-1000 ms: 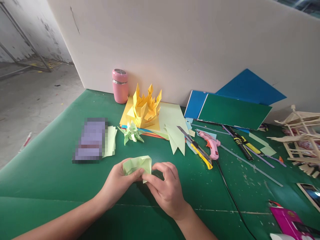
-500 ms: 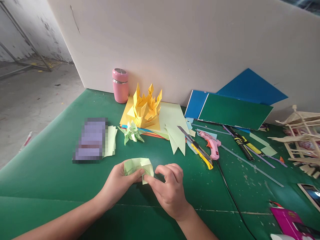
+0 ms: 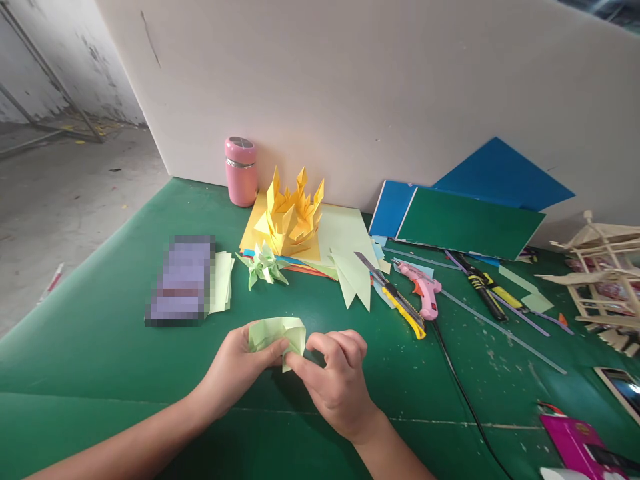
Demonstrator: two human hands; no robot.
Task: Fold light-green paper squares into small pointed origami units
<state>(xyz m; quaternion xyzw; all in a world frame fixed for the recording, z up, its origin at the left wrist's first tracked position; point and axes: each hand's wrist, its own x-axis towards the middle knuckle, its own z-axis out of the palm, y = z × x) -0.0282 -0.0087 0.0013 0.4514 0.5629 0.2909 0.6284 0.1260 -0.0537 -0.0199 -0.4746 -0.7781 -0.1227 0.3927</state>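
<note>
A small light-green paper [image 3: 270, 331], creased and partly folded, is held up over the green table. My left hand [image 3: 240, 367] grips its left side, thumb across the front and fingers behind. From the right, my right hand [image 3: 335, 377] pinches the paper's lower right part between thumb and curled fingers; the fingertips are partly hidden. Beyond the hands lie a folded green paper flower [image 3: 267, 265] and a stack of light-green paper sheets [image 3: 223, 283]. A yellow folded-paper crown shape [image 3: 287, 223] stands behind the flower.
A pink flask [image 3: 241, 175] stands by the wall. To the right lie a yellow utility knife [image 3: 400, 310] and a pink glue gun [image 3: 424, 293] with its black cord running forward. Farther right are a wooden stick model [image 3: 610, 267], a phone [image 3: 623, 387] and blue and green boards [image 3: 470, 220].
The paper's right side has bent slightly inward and its lower corner has shifted a little down and left. My right hand's fingers have moved slightly left.
</note>
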